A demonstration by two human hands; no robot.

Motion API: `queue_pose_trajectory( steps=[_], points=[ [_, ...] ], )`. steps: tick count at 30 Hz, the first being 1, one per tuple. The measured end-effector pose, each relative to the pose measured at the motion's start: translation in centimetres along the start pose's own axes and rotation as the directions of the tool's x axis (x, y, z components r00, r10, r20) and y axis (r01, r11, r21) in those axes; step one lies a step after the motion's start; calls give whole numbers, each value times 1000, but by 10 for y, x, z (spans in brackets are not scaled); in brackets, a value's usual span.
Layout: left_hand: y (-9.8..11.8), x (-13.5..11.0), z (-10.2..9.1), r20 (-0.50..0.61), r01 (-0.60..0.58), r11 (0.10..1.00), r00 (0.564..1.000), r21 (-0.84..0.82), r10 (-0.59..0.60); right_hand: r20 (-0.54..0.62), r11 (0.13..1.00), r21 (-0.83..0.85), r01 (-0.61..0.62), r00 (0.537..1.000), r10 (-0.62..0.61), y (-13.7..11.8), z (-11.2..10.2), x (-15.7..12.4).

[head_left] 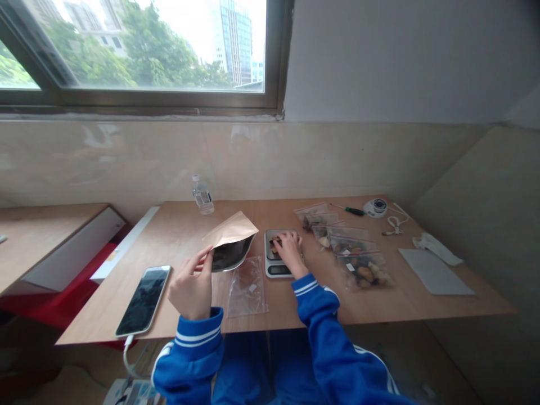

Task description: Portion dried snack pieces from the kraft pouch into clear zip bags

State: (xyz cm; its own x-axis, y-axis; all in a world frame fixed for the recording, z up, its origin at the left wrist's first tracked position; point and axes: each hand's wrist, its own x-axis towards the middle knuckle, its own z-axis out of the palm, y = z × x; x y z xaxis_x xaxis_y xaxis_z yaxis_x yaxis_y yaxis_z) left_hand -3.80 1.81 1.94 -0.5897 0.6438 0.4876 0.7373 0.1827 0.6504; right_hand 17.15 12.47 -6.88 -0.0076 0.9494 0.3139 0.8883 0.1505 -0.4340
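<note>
The left hand [192, 287] pinches the pouch [233, 228] at its edge, apparently to hold its mouth open. The right hand [291, 253] curls over brown pieces [275, 246] on the nearby scale [270, 269]; whether it grips any, I cannot tell.

Left hand [192, 288]: raised, thumb and fingers pinched together
Right hand [289, 253]: palm down, fingers bent downward
Left forearm [192, 346]: angled forward
Right forearm [327, 323]: stretched out, slanting inward across the front
</note>
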Motion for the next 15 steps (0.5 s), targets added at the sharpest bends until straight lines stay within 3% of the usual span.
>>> queue_pose_trajectory(
  steps=[4, 8, 12, 15],
  points=[
    [-2, 0, 4, 40, -45, 998, 998, -38, 46, -163, 983, 182, 24, 987, 6, -8, -10, -26],
    [-1, -2, 16, 136, -33, 996, 990, -79, 44, -287, 831, 527, 177, 958, -22, -40, -41, -71],
    [1, -8, 24, 189, -24, 992, 981, -123, 48, -108, 734, 599, 320, 940, -323, -81, -55, -87],
    [1, -16, 25, 162, -16, 991, 986, -132, 38, 127, 820, 458, 343, 888, -443, -100, -40, -72]
  ],
)
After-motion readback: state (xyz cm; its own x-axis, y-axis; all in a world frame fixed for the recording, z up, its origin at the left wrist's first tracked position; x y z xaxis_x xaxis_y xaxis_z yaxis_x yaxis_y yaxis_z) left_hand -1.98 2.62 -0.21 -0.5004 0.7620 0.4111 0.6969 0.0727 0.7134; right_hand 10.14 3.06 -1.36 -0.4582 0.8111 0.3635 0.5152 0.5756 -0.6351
